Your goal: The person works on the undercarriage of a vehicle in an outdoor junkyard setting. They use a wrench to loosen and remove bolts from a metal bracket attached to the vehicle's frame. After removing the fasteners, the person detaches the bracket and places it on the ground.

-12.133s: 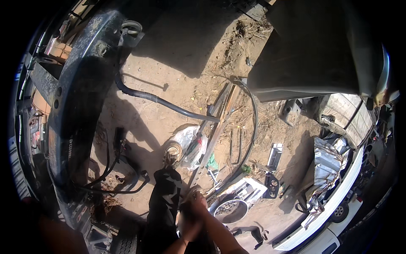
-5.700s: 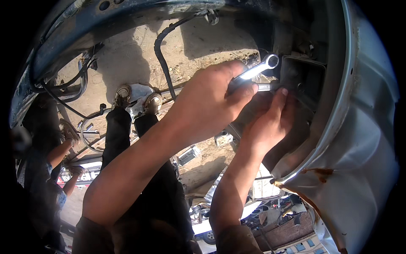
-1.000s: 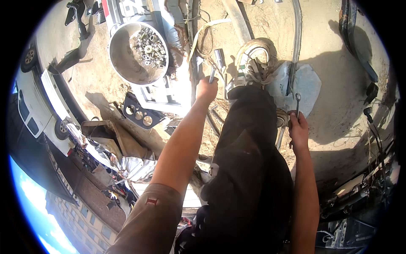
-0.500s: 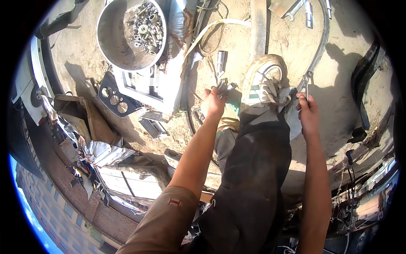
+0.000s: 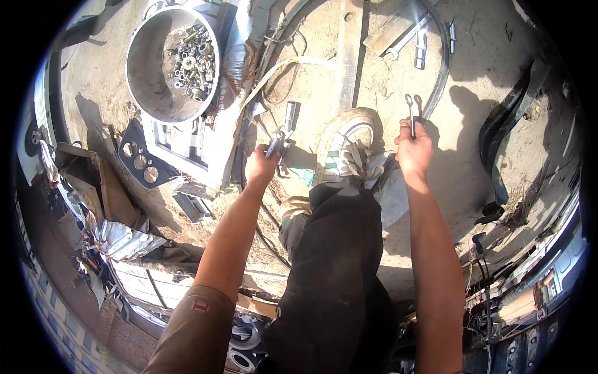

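Observation:
My left hand (image 5: 261, 164) is closed around a shiny metal wrench (image 5: 275, 144), beside an upright-looking metal socket (image 5: 290, 116) and other steel tools partly hidden by the fingers. Out to the right, my right hand (image 5: 414, 151) grips slim wrenches (image 5: 411, 111); two ring ends stick out past the fingers, pointing away from me. Between the hands is my shoe (image 5: 355, 128), with grey work gloves (image 5: 361, 161) lying over its laces. Farther off on the dirt lie an open-ended wrench (image 5: 403, 43) and a long socket (image 5: 421, 51).
A round metal pan (image 5: 138, 75) holding nuts and bolts stands at far left on a white frame (image 5: 187, 156). A flat bar (image 5: 349, 56) and curved black hose (image 5: 443, 68) lie ahead. Black rubber strips (image 5: 498, 149) are at right, scrap panels (image 5: 134, 240) at lower left.
The view has shifted, so the ground objects appear farther left and lower. My right hand has reached farther forward past the shoe, and two wrench ends now show in it. My left hand still grips metal.

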`<action>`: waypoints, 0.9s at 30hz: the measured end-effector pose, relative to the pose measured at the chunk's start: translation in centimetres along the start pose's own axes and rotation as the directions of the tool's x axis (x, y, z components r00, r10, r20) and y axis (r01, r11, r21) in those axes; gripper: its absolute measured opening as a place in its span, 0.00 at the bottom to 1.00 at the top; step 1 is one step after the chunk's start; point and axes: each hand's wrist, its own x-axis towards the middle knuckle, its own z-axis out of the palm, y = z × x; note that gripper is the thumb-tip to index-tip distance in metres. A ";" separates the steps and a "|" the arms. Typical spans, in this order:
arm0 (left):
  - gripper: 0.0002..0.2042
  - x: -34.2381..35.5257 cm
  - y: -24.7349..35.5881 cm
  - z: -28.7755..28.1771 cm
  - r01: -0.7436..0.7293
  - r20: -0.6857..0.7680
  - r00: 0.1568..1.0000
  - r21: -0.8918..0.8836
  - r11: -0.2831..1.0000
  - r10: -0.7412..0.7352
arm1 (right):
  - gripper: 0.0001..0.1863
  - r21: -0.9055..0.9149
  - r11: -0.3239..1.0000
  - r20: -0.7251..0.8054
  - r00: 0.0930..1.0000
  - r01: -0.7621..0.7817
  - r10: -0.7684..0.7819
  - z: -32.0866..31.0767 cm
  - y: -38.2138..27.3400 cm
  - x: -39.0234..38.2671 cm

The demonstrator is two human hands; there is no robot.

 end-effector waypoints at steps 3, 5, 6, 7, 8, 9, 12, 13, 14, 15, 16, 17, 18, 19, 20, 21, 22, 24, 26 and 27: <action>0.21 0.6 0.3 0.4 0.029 -0.027 0.999 0.024 0.999 -0.029 | 0.13 -0.190 0.961 -0.173 0.957 0.200 -0.233 1.0 -1.5 4.8; 0.20 0.4 1.2 0.2 -0.013 -0.058 0.998 0.161 0.987 0.023 | 0.16 -0.271 0.908 -0.248 0.889 0.319 -0.386 1.2 -4.9 6.4; 0.20 -0.1 1.9 -0.3 -0.025 -0.068 0.997 0.152 0.988 0.036 | 0.17 -0.281 0.913 -0.269 0.888 0.297 -0.372 1.4 -6.6 7.0; 0.17 -0.1 2.4 -0.4 -0.066 -0.078 0.993 0.200 0.977 0.083 | 0.18 -0.291 0.917 -0.297 0.886 0.272 -0.357 1.5 -8.1 7.6; 0.16 -0.2 2.3 -0.3 -0.107 -0.073 0.990 0.208 0.972 0.125 | 0.17 -0.288 0.917 -0.377 0.848 0.276 -0.373 1.7 -8.5 8.5; 0.16 -0.5 1.9 -0.4 -0.137 -0.070 0.985 0.219 0.966 0.156 | 0.18 -0.279 0.933 -0.355 0.879 0.226 -0.319 1.8 -9.2 8.5; 0.13 -1.0 2.4 -0.3 -0.195 -0.178 0.958 0.173 0.966 0.225 | 0.20 -0.299 0.945 -0.297 0.929 0.129 -0.221 2.0 -10.7 8.6; 0.13 -1.3 2.8 -0.6 -0.222 -0.184 0.951 0.151 0.963 0.248 | 0.20 -0.343 0.935 -0.278 0.940 0.094 -0.196 2.3 -10.8 8.7; 0.12 -1.6 3.2 -0.9 -0.251 -0.190 0.943 0.130 0.959 0.272 | 0.21 -0.386 0.921 -0.260 0.951 0.058 -0.169 2.6 -10.9 8.6; 0.11 -2.2 4.0 -1.3 -0.275 -0.199 0.935 0.110 0.955 0.292 | 0.21 -0.428 0.904 -0.239 0.961 0.026 -0.141 2.8 -11.0 8.6; 0.09 -2.5 5.0 -2.0 -0.317 -0.196 0.921 0.123 0.941 0.336 | 0.23 -0.413 0.911 -0.273 0.952 0.014 -0.139 3.1 -11.0 8.7; 0.08 -2.6 6.3 -2.5 -0.391 -0.245 0.885 0.069 0.918 0.395 | 0.23 -0.401 0.916 -0.289 0.950 -0.011 -0.115 3.3 -11.1 8.9; 0.08 -2.3 7.3 -3.1 -0.413 -0.232 0.882 0.036 0.910 0.410 | 0.23 -0.389 0.920 -0.302 0.949 -0.034 -0.093 3.7 -11.6 8.8; 0.08 -2.0 9.0 -3.9 -0.436 -0.219 0.878 0.005 0.900 0.426 | 0.24 -0.375 0.925 -0.316 0.946 -0.057 -0.070 3.7 -12.1 9.0; 0.08 -1.8 10.9 -4.4 -0.449 -0.192 0.880 -0.043 0.892 0.434 | 0.25 -0.297 0.949 -0.425 0.874 0.109 -0.234 4.7 -10.1 10.2; 0.09 -1.6 12.7 -4.9 -0.453 -0.169 0.884 -0.089 0.887 0.435 | 0.25 -0.260 0.956 -0.416 0.877 0.138 -0.240 4.7 -10.1 10.0; 0.10 -0.9 14.0 -5.2 -0.457 -0.164 0.885 -0.133 0.879 0.436 | 0.24 -0.224 0.961 -0.413 0.877 0.164 -0.246 4.6 -10.1 9.7; 0.11 0.6 16.3 -5.5 -0.448 -0.169 0.885 -0.064 0.892 0.433 | 0.24 -0.222 0.959 -0.412 0.875 0.175 -0.255 4.6 -10.2 9.8; 0.11 2.4 18.0 -5.5 -0.443 -0.155 0.889 -0.058 0.895 0.430 | 0.23 -0.265 0.950 -0.408 0.873 0.167 -0.267 4.7 -10.0 10.2; 0.12 3.2 18.4 -5.6 -0.443 -0.153 0.891 -0.079 0.893 0.428 | 0.23 -0.271 0.947 -0.402 0.874 0.173 -0.275 4.7 -9.9 10.3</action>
